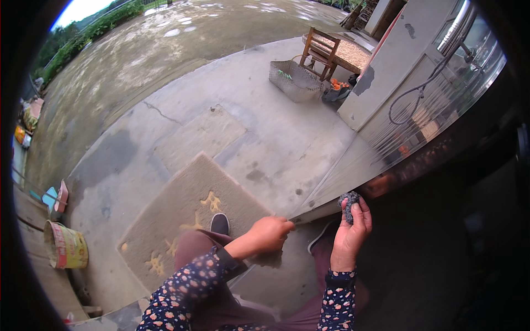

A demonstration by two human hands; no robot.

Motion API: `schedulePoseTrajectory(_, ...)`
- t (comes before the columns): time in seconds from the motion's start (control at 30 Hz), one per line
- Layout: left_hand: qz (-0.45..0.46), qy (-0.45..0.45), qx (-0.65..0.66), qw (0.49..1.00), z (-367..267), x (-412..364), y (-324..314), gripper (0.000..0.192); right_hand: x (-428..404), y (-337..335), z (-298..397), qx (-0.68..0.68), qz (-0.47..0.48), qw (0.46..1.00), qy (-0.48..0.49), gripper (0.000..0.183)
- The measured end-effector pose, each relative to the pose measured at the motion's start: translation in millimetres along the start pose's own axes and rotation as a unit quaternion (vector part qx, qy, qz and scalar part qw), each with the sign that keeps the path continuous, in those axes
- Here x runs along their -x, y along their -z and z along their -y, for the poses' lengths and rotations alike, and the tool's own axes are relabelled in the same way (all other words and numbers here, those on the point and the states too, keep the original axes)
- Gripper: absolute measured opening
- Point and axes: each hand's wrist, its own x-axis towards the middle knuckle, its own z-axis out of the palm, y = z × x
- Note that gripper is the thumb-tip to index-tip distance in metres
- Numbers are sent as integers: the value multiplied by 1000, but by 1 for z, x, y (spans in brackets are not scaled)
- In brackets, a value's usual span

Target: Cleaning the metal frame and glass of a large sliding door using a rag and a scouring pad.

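My right hand (352,236) is raised at the lower right of centre, its fingers closed around a small bunched wad of dark grey speckled material (350,206), which looks like yarn or wire mesh. To its left, my left hand (271,236) is curled with the knuckles towards the right. Whether anything lies between its fingers is hidden. A dark brownish patch shows just below that hand; what it is cannot be told. Both forearms wear dark floral sleeves. Beneath them are my bent legs in maroon trousers and a dark shoe (220,224) on a beige mat (182,207).
A reflective door panel (397,136) with a hanging rope loop (408,99) stands at right. Beyond are a woven basket (296,80), a wooden chair (321,51) and a wide tray (352,51) of pale pieces. A yellow and red bucket (68,246) stands far left.
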Motion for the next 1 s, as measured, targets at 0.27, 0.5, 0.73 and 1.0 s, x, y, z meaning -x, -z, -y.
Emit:
schedulePoseTrajectory(0.27,10,17,-16,1000,-2,0,2,22,0,-5,-1,122,49,981,141,23)
schedulePoseTrajectory(0.5,31,21,-20,999,0,0,1,23,3,24,-47,382,62,877,284,17)
schedulePoseTrajectory(0.73,21,19,-3,1000,-1,0,1,22,2,75,-120,438,43,875,201,18)
schedulePoseTrajectory(1.0,8,13,-12,1000,2,3,3,23,4,101,-171,478,47,864,154,17)
